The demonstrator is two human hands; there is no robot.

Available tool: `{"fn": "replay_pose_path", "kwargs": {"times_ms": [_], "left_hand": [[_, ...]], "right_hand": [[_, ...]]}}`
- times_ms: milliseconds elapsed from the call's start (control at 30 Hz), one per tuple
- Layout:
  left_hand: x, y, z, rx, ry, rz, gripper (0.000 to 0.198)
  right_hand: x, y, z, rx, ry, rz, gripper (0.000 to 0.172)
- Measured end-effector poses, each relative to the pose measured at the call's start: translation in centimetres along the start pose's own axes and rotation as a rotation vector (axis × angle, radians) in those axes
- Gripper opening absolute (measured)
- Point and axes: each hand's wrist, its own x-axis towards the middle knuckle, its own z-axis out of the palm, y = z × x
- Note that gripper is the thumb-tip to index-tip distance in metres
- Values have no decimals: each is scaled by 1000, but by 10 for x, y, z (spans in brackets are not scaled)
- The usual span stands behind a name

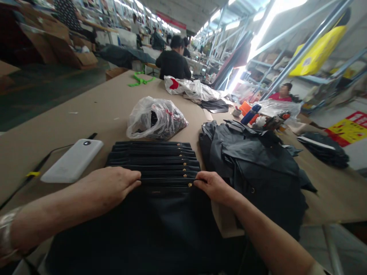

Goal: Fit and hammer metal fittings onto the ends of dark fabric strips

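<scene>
Centrally, by the near edge of the brown table (106, 103), the left hand (116, 187) and right hand (213, 186) pinch the nearest smooth black panel (172, 221); overlapping gold-fitted black pieces (151, 157) lie beyond, flanked by a white rectangular device (73, 162), crumpled clear plastic bag (140, 118) and heaped dark-grey fabric (260, 168).

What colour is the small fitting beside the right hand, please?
The fitting is gold, seen best in the head view.
</scene>
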Motion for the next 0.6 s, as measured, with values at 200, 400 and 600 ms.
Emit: {"fn": "replay_pose_path", "kwargs": {"times_ms": [200, 400, 600], "left_hand": [[19, 11, 23, 239, -97, -24, 31], [16, 67, 31, 350, 43, 148, 55], [30, 62, 88, 297, -15, 167, 72]], "right_hand": [[29, 18, 28, -398, 35, 40, 17], [24, 13, 27, -494, 33, -5, 19], [16, 42, -89, -685, 399, 35, 20]]}}
